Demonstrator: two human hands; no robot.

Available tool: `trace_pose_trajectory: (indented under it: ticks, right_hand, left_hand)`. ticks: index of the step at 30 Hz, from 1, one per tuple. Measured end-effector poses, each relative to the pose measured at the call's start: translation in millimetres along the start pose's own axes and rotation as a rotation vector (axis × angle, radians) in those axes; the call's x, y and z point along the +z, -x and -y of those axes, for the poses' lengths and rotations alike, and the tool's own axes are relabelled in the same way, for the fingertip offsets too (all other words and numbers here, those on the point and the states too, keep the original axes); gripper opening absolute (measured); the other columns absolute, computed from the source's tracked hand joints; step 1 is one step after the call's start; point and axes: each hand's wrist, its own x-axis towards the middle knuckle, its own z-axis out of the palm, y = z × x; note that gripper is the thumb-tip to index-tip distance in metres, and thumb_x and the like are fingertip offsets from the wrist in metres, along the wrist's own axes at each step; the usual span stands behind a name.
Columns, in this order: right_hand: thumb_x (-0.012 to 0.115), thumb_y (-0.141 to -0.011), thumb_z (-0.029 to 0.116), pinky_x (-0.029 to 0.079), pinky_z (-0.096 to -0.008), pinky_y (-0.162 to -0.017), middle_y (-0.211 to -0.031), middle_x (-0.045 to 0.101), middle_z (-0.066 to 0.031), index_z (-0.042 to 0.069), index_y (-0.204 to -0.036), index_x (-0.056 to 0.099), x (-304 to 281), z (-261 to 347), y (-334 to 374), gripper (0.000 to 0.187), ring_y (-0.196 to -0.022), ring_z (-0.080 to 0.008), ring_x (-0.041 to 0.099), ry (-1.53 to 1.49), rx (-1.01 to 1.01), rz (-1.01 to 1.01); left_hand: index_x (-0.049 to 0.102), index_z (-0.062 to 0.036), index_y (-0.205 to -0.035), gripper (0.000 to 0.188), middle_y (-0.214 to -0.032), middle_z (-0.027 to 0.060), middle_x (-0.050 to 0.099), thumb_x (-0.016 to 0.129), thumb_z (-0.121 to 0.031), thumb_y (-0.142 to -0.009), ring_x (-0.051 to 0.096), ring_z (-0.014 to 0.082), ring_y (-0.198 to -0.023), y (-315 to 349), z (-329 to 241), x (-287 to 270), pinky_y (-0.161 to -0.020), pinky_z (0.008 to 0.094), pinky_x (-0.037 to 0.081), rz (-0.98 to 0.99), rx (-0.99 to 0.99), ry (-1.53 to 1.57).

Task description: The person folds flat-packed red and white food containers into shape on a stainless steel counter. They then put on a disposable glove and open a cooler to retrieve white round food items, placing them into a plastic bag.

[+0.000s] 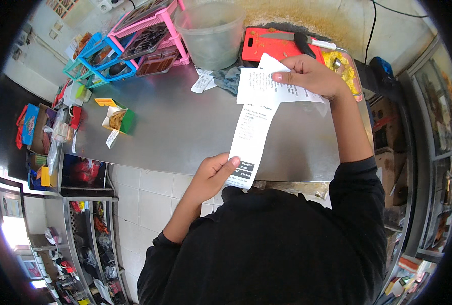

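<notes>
White paper strip [254, 127], mid-frame, has its lower end pinched by the left hand [210, 177]; the right hand [315, 76] clasps bunched slips [254, 84] above. Checking them seems the step in hand; parting them would call for gentle tension.

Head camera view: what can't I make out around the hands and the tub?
All in the head view:
Left hand: fingers behind the long paper slip, hidden by the slip and the thumb.
Right hand: some fingertips, hidden by the papers.
Slip's finest print: too small and blurred.
Plastic tub: contents, blurred by its cloudy wall.
Grey cloth: partly covered by the papers.
</notes>
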Motion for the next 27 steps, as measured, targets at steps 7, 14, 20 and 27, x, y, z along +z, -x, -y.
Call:
trace_pose_trajectory:
  ticks: [7, 14, 20, 27]
  right_hand:
    - [0.067, -0.086, 0.022, 0.039, -0.0161, -0.056, -0.072, 0.062, 0.0025, -0.002, -0.099, 0.064, 2, 10, 7, 0.027, -0.063, 0.0007, 0.051, 0.123, 0.002, -0.085]
    - [0.069, -0.082, 0.015, 0.034, -0.021, -0.053, -0.062, 0.051, 0.0049, 0.003, -0.109, 0.061, 12, 13, 26, 0.031, -0.059, -0.0016, 0.046, 0.021, -0.396, 0.31]
    - [0.074, -0.077, 0.013, 0.037, -0.0246, -0.051, -0.063, 0.056, -0.001, 0.001, -0.107, 0.063, 32, 19, 26, 0.034, -0.054, -0.0059, 0.049, 0.086, -0.387, 0.641]
    - [0.068, -0.082, 0.013, 0.048, -0.0319, -0.071, -0.096, 0.067, -0.0092, 0.004, -0.114, 0.061, 69, 17, 9, 0.034, -0.079, -0.0229, 0.064, -0.023, -0.554, 0.77]
  left_hand:
    - [0.059, 0.0055, -0.104, 0.032, -0.087, 0.0085, 0.066, 0.044, -0.022, -0.098, 0.064, 0.0121, -0.076, 4, 1, -2, -0.068, 0.0245, 0.05, -0.013, -0.046, 0.223]
    - [0.059, 0.0068, -0.104, 0.031, -0.088, 0.0126, 0.068, 0.046, -0.019, -0.094, 0.066, 0.0158, -0.07, -3, 3, -28, -0.063, 0.0253, 0.052, 0.03, -0.154, 0.177]
    - [0.061, 0.0072, -0.101, 0.033, -0.085, 0.0134, 0.068, 0.048, -0.021, -0.087, 0.065, 0.0155, -0.069, -6, 6, -35, -0.064, 0.0254, 0.051, 0.037, -0.219, 0.205]
    - [0.063, 0.0055, -0.099, 0.036, -0.083, 0.0094, 0.067, 0.05, -0.025, -0.084, 0.063, 0.0128, -0.07, -12, 17, -35, -0.065, 0.0243, 0.048, 0.094, -0.257, 0.177]
